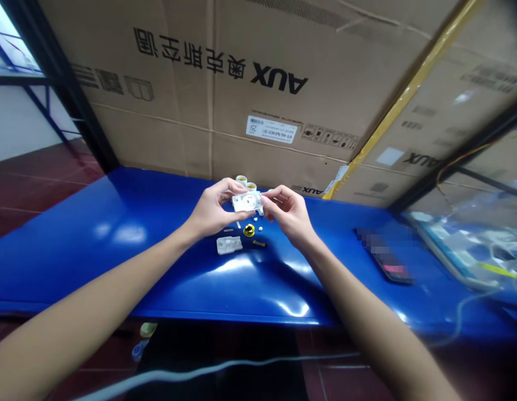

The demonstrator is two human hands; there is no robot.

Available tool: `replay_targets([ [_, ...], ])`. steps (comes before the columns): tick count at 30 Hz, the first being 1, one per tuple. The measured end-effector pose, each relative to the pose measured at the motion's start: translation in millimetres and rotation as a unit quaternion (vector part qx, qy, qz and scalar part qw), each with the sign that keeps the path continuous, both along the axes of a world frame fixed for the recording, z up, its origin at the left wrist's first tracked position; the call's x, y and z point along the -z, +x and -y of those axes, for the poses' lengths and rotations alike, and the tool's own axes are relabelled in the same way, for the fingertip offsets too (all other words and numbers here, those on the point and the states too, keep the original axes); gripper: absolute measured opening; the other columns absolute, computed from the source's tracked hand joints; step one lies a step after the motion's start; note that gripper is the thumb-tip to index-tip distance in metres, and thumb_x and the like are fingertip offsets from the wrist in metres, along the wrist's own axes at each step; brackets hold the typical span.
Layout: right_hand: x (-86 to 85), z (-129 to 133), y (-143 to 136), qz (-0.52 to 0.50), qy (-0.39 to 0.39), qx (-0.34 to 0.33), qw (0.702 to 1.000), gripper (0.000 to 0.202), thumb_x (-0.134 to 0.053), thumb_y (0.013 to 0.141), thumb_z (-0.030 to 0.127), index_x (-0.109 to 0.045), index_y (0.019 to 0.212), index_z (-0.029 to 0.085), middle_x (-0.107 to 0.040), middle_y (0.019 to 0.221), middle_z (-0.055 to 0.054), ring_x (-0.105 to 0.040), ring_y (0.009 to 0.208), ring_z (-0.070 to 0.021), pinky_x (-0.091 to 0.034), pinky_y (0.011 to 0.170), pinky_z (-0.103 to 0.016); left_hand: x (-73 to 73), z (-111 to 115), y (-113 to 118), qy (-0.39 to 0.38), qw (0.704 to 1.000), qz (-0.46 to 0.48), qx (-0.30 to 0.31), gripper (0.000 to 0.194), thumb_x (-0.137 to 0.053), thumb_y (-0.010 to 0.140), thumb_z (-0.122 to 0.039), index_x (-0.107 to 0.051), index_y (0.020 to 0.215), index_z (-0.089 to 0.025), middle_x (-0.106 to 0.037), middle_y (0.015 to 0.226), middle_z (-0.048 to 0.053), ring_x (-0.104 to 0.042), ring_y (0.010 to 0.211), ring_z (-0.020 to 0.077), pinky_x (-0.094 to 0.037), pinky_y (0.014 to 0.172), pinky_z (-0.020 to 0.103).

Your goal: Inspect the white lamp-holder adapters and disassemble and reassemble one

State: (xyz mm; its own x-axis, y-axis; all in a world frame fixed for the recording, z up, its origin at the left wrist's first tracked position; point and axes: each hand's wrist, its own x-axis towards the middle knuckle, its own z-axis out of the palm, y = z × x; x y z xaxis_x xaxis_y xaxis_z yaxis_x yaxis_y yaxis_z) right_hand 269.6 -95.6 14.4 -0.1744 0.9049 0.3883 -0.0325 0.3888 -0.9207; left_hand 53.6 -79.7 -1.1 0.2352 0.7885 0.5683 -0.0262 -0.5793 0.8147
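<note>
Grip state: the left hand [211,210] is closed on the housing [247,202], thumb along the lower edge and fingers at the upper left; the right hand [290,216] pinches the right end between thumb and fingertips (whether a small part is also held there is too small to tell). Position of the housing: raised above the table [145,239], between both hands, with its recessed face turned toward the wearer. Handling: judged by its thin white walls, the housing should be light and stiff, probably of smooth plastic that may slip if held by one corner. Take hold at the outer edges, apply light pressure only, and keep fingertips off the recess, where fine features are likely fragile. On the table below lie a white shell [229,245], a yellow wheel [249,230], a yellow strip [259,243] and small white bits [260,229]. Two white cups [241,180] stand behind the housing, near the carton [178,128].
</note>
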Motion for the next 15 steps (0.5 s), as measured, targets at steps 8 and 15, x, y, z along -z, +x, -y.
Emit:
replay_targets([
  [8,9.6,4,-11,-0.055,0.010,0.077,0.995,0.038,-0.094,0.079,0.052,-0.073,0.083,0.020,-0.072,0.078,0.000,-0.058,0.063,-0.0125,-0.051,0.061,-0.029,6.3,-1,4,0.066,0.997,-0.004,-0.037,0.043,-0.101,0.071,-0.036,-0.065,0.090,-0.020,-0.073,0.104,0.006,-0.075,0.105,0.0263,-0.062,0.100,0.042],
  [15,10.8,1,-9,-0.052,0.013,0.063,0.997,0.035,-0.096,0.078,0.048,-0.075,0.078,0.020,-0.070,0.067,0.001,-0.059,0.057,-0.0128,-0.048,0.057,-0.029,12.4,-7,3,0.158,0.985,-0.029,-0.066,0.033,-0.097,0.074,-0.028,-0.069,0.090,-0.020,-0.075,0.101,0.005,-0.076,0.098,0.0234,-0.065,0.090,0.038],
])
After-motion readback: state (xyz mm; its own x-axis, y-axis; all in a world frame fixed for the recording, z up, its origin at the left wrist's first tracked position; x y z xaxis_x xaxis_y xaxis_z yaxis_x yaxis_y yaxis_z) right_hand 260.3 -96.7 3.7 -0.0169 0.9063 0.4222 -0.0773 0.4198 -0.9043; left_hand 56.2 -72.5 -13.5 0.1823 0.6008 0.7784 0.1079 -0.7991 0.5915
